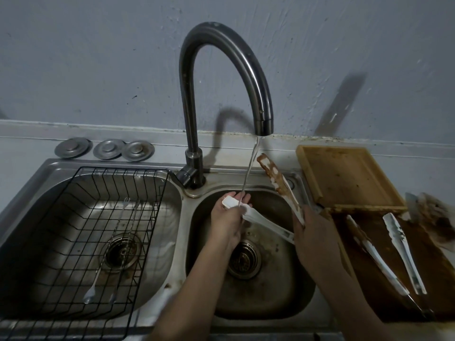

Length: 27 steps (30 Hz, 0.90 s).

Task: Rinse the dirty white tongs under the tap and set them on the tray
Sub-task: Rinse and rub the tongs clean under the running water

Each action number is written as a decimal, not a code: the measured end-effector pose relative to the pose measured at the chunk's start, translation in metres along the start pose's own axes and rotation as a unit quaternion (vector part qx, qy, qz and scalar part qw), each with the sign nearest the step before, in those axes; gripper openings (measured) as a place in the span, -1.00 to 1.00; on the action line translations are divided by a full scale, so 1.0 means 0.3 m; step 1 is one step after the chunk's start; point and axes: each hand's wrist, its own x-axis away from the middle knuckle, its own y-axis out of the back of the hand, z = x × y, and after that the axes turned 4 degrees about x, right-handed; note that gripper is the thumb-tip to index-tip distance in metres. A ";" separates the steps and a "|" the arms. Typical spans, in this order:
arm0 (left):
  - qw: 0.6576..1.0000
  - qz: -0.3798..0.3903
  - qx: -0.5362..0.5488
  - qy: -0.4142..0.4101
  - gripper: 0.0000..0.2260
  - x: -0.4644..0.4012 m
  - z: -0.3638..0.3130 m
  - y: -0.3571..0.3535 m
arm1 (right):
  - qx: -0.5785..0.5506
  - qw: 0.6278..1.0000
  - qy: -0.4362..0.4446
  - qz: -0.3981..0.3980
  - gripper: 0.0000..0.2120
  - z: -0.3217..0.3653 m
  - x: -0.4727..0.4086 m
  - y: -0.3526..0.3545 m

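Here, over the right basin [283,291], the right hand [317,239] grips the white tongs [267,226] at the hinge. The left hand [227,217] holds one arm's tip under the tap's [221,70] running water, while the other arm points up, smeared brown. The left basin [61,193] holds a wire rack [157,217] with two long forks [108,247]. Two more tongs [376,254] lie on a stained board [430,279] on the counter, in front of a wooden tray [344,178].

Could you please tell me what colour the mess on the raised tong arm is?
Brown, over the white tongs, seen best in the head view.
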 end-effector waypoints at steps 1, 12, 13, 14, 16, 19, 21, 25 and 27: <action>1.000 0.006 0.006 0.002 -0.49 -0.002 -0.008 -0.005 | -0.021 1.000 -0.001 -0.006 -0.86 -0.002 0.003 -0.005; 0.982 0.006 -0.158 -0.104 -0.80 -0.007 -0.064 -0.012 | -0.139 0.990 0.019 -0.026 -0.86 -0.012 0.021 -0.072; 0.982 0.010 -0.151 -0.115 -0.84 -0.006 -0.057 -0.009 | -0.144 0.989 0.015 -0.027 -0.85 -0.014 0.019 -0.074; 0.982 0.013 -0.141 -0.126 -0.86 -0.007 -0.050 -0.008 | -0.149 0.988 0.013 -0.025 -0.84 -0.019 0.017 -0.079; 0.981 0.012 -0.125 -0.146 -0.87 -0.004 -0.040 -0.011 | -0.149 0.988 0.013 -0.023 -0.83 -0.026 0.018 -0.090; 0.982 0.022 -0.085 -0.164 -0.82 0.003 -0.046 -0.025 | -0.163 0.987 -0.002 -0.003 -0.77 -0.035 0.018 -0.098; 0.984 0.053 -0.042 -0.166 -0.82 0.010 -0.056 -0.033 | -0.176 0.984 -0.023 0.030 -0.71 -0.040 0.013 -0.102; 0.984 0.082 -0.025 -0.159 -0.83 0.016 -0.061 -0.025 | -0.212 0.975 -0.049 0.052 -0.67 -0.037 0.014 -0.107; 0.986 0.073 -0.028 -0.147 -0.79 0.014 -0.055 -0.011 | -0.223 0.971 -0.067 0.050 -0.68 -0.034 0.012 -0.101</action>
